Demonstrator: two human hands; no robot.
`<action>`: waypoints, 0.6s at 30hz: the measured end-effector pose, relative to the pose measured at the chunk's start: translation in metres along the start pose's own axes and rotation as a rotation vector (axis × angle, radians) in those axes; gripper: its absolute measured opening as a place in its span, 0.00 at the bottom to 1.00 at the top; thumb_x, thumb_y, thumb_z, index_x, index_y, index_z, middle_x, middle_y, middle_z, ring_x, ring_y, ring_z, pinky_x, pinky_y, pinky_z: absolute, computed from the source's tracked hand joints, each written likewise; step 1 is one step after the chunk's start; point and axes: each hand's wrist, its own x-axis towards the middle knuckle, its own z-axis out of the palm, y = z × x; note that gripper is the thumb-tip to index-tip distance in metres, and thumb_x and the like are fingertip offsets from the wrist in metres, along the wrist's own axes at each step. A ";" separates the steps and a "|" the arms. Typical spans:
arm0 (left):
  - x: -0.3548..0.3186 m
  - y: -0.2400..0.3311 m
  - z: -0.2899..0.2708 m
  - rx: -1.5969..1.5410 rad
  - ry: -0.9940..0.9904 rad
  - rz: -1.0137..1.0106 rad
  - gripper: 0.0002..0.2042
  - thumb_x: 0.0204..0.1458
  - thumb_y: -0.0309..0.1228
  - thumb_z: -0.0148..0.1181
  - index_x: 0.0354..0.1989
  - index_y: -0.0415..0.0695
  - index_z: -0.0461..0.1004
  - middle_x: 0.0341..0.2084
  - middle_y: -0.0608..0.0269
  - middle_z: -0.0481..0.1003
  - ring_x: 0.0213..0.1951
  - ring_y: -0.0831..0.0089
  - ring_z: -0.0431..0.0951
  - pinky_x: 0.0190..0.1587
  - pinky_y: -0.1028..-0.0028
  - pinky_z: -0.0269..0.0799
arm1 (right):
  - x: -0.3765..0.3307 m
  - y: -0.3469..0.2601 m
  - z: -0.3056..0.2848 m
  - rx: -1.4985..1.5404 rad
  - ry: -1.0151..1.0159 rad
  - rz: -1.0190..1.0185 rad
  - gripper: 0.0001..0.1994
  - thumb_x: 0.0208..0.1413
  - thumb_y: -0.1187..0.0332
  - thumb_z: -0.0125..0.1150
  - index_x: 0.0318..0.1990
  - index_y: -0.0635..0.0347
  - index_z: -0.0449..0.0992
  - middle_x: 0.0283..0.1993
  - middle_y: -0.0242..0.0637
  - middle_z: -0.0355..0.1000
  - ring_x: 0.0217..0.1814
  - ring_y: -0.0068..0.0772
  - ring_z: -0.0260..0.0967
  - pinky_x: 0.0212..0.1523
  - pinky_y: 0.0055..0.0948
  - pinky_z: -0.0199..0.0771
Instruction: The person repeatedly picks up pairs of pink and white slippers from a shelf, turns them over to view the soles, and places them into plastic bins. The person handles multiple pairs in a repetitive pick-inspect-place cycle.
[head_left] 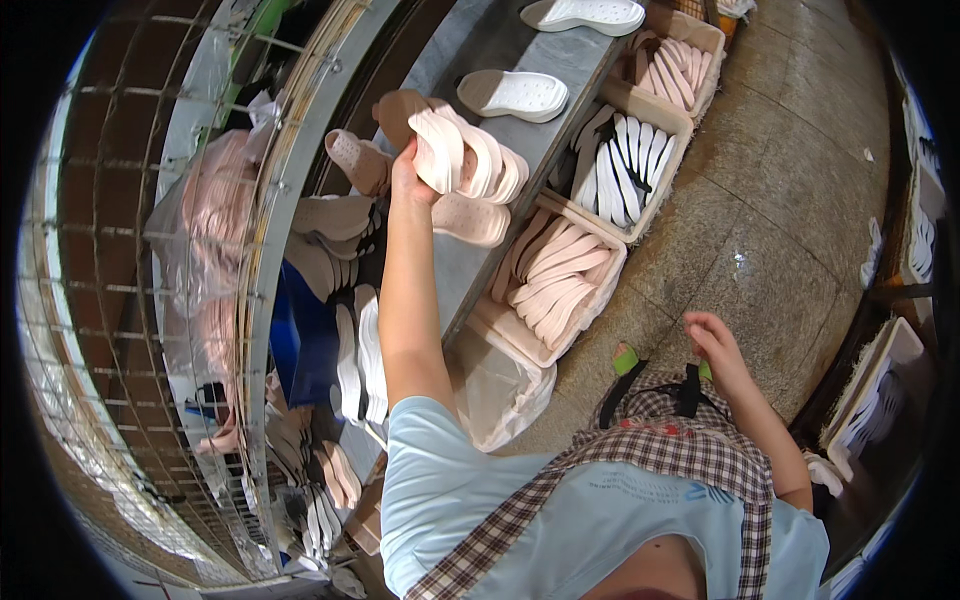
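A fanned bunch of pale pink shoe soles (470,150) is held over the far part of a grey bench (452,275) by the left hand (408,180). The grip is closed on the bunch's left edge, probably so that several soles can be carried as one while their right ends are left free (whether the bench takes any weight cannot be told). Another pink sole (472,218) is laid just on the near side of the bunch. Farther along, two white soles (525,94) are set apart from each other, perhaps so that each can be reached singly. Along the bench's right edge, a near bin (606,300) and a middle bin (664,185) are filled with upright-packed soles, pink and white respectively, seemingly sorted by colour.

The left arm is stretched far forward, almost straight. The right arm is bent, and the right hand (715,345) is held beside the checked apron (665,440) with fingers loosely curled; nothing is seen in it, though its palm is hidden.
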 end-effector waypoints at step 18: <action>0.055 0.020 -0.083 0.727 0.256 -0.098 0.29 0.52 0.60 0.47 0.50 0.48 0.68 0.43 0.57 0.70 0.43 0.68 0.73 0.33 0.65 0.74 | 0.036 0.027 0.004 0.001 0.088 0.076 0.12 0.57 0.57 0.55 0.44 0.51 0.71 0.40 0.22 0.68 0.45 0.18 0.64 0.41 0.23 0.59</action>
